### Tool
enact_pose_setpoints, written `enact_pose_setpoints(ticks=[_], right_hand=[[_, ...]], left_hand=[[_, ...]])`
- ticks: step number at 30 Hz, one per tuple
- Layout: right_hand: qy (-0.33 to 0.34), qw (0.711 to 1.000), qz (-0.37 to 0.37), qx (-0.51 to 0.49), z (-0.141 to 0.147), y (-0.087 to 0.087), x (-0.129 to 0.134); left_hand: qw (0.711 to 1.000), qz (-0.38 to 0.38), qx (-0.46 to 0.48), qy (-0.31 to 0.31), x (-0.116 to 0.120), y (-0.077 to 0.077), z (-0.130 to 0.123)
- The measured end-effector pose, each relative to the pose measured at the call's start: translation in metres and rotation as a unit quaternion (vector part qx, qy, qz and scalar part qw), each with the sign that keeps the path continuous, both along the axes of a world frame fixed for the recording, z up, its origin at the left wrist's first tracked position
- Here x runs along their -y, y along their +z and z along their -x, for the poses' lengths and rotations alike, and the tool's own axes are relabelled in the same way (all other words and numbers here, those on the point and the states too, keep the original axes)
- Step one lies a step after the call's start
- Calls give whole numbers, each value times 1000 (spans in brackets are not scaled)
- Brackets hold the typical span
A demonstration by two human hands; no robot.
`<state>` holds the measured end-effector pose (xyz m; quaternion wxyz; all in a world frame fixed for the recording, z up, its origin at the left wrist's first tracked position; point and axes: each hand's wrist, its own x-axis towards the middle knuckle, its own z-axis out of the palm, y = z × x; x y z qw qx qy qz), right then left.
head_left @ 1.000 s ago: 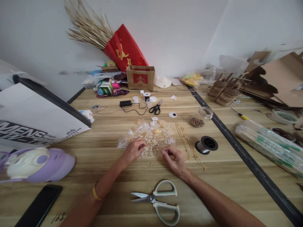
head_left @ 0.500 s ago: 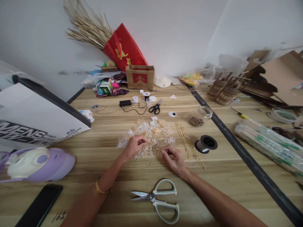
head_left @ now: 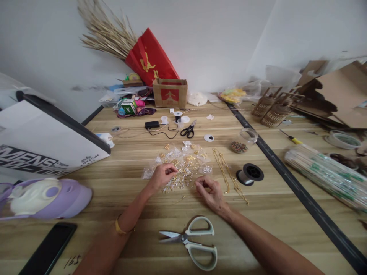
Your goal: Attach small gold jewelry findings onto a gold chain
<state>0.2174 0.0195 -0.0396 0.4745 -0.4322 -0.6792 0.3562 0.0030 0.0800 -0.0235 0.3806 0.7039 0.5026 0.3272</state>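
My left hand (head_left: 163, 177) is at the left edge of a pile of small gold and clear beads (head_left: 183, 176), its thumb and fingers pinched together. To the right of the pile, my right hand (head_left: 211, 193) rests low with fingertips closed in a pinch. Anything between the fingers of either hand is too small to make out. Below the beads lies a short thin gold piece (head_left: 182, 198). Gold chains (head_left: 225, 172) are stretched out beyond my right hand, beside a spool of silvery wire (head_left: 249, 174). Small plastic bags (head_left: 172, 154) of beads surround the pile.
White-handled scissors (head_left: 186, 238) lie slightly open between my forearms. Farther back are black scissors (head_left: 188, 130) and a clear cup of coloured beads (head_left: 239, 146). A phone (head_left: 50, 248), purple visor cap (head_left: 57, 198) and white box (head_left: 43, 141) are on the left; wrapped sticks (head_left: 327, 175) lie right.
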Motion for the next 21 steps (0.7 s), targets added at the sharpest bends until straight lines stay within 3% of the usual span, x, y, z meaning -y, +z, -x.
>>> enact_pose_setpoints(ticks=[7, 13, 21], right_hand=[[1, 1000, -1, 3, 0, 3, 1], [-2, 1000, 3, 7, 0, 4, 1], [1, 1000, 0, 6, 0, 3, 1]], left_hand=[[997, -29, -73, -9, -1, 0, 3], [953, -113, -270, -75, 2, 3, 7], [925, -115, -342, -118, 6, 3, 6]])
